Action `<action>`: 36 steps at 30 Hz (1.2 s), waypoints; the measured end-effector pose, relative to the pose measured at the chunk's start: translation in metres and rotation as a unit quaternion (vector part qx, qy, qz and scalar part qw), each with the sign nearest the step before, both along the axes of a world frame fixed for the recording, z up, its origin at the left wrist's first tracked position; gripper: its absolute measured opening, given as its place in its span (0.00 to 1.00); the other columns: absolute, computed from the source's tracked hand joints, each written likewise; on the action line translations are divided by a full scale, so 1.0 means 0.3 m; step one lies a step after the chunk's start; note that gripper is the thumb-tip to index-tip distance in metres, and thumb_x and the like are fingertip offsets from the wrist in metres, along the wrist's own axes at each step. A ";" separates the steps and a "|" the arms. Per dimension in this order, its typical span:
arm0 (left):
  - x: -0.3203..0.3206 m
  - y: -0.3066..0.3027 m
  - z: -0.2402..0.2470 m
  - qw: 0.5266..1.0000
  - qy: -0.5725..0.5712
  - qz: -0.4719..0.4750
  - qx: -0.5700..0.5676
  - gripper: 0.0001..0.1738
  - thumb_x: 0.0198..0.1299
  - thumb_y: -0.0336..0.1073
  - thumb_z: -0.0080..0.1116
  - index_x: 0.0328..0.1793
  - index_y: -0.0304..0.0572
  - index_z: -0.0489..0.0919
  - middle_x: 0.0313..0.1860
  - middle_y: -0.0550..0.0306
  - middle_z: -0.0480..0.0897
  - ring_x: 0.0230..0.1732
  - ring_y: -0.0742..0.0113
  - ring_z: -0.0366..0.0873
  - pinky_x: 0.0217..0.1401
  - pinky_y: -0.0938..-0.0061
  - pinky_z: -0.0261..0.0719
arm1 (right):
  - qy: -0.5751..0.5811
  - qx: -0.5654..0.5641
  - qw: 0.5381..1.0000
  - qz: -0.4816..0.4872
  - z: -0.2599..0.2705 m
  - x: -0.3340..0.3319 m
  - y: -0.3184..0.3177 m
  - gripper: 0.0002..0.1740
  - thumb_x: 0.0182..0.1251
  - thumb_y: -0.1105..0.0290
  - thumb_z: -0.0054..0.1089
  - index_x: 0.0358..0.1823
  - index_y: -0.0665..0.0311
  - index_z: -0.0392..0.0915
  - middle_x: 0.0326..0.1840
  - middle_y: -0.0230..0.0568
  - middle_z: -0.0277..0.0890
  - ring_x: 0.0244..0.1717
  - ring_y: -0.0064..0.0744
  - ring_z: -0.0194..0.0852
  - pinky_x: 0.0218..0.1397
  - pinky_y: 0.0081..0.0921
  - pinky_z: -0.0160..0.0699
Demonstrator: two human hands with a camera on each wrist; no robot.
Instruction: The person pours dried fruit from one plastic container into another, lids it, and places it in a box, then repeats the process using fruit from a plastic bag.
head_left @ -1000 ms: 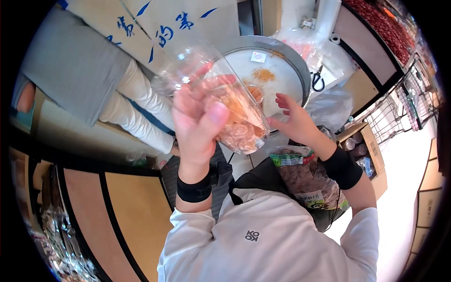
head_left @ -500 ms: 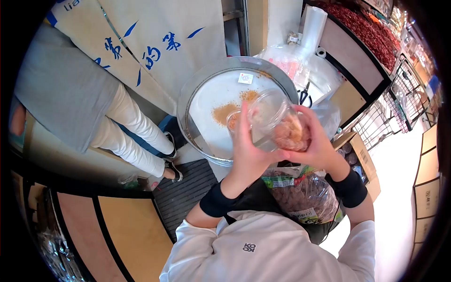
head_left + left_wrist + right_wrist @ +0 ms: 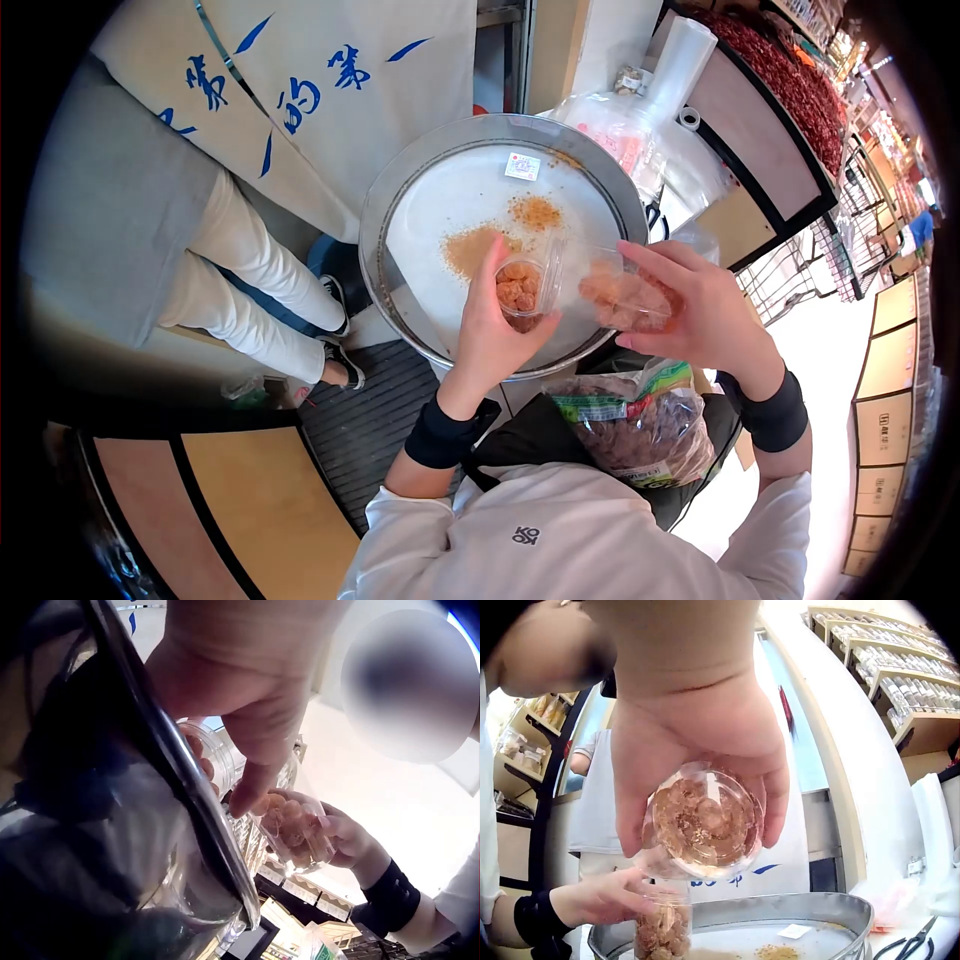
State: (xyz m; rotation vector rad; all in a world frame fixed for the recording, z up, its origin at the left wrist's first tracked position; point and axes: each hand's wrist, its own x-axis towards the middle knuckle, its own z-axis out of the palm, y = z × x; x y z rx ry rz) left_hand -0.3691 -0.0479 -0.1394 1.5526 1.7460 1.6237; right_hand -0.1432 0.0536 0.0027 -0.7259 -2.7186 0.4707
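My left hand point(image 3: 500, 325) grips a small clear jar point(image 3: 520, 292) of orange-brown dried pieces, above the round metal tray point(image 3: 375, 215). My right hand point(image 3: 715, 310) holds a larger clear container point(image 3: 632, 297) of similar pieces, tipped on its side with its mouth toward the jar. In the right wrist view the container's round base point(image 3: 709, 821) faces the camera, with fingers and thumb around it. The left wrist view shows both vessels close together, the jar point(image 3: 206, 757) partly hidden behind the tray's rim. Whether they touch cannot be told.
Orange and tan powder point(image 3: 535, 212) and a small label point(image 3: 522, 166) lie in the tray. A bag of dark dried goods point(image 3: 650, 425) rests near my lap. Scissors point(image 3: 907, 949) lie beside the tray. Another person point(image 3: 110, 210) stands at the left.
The larger container has moved from my left hand to my right and tipped sideways. My left hand has taken hold of the small jar.
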 end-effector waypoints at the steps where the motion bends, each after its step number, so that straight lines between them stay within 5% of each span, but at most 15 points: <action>1: -0.002 0.003 -0.003 1.000 -0.021 -0.012 -0.005 0.64 0.47 0.39 0.84 0.85 0.37 0.52 0.73 0.35 0.70 0.72 0.49 0.72 0.73 0.59 0.73 | -0.003 0.000 1.000 -0.002 0.002 -0.006 -0.002 0.48 0.46 0.57 0.84 0.73 0.52 0.74 0.56 0.41 0.80 0.46 0.44 0.86 0.47 0.35 0.86; 8: -0.004 0.030 -0.034 0.999 -0.033 -0.014 0.009 0.59 0.49 0.39 0.84 0.82 0.36 0.57 0.66 0.42 0.75 0.65 0.56 0.78 0.66 0.65 0.79 | -0.018 0.026 0.999 0.010 0.008 -0.024 -0.011 0.49 0.44 0.58 0.84 0.74 0.51 0.74 0.58 0.39 0.80 0.45 0.43 0.86 0.46 0.35 0.87; 14: -0.005 0.031 -0.023 0.998 -0.055 -0.011 0.017 0.53 0.49 0.38 0.81 0.79 0.38 0.63 0.62 0.42 0.77 0.61 0.50 0.80 0.63 0.61 0.80 | -0.037 0.042 0.998 -0.002 -0.004 -0.032 -0.015 0.49 0.44 0.57 0.83 0.73 0.50 0.74 0.58 0.38 0.80 0.46 0.44 0.86 0.46 0.36 0.87; 36: -0.015 0.047 -0.045 0.995 -0.087 -0.049 0.030 0.51 0.45 0.30 0.79 0.78 0.36 0.66 0.64 0.43 0.78 0.63 0.52 0.79 0.66 0.62 0.78 | -0.025 0.024 0.999 -0.025 -0.037 -0.015 -0.005 0.47 0.47 0.55 0.82 0.73 0.52 0.74 0.55 0.41 0.80 0.41 0.42 0.87 0.43 0.34 0.87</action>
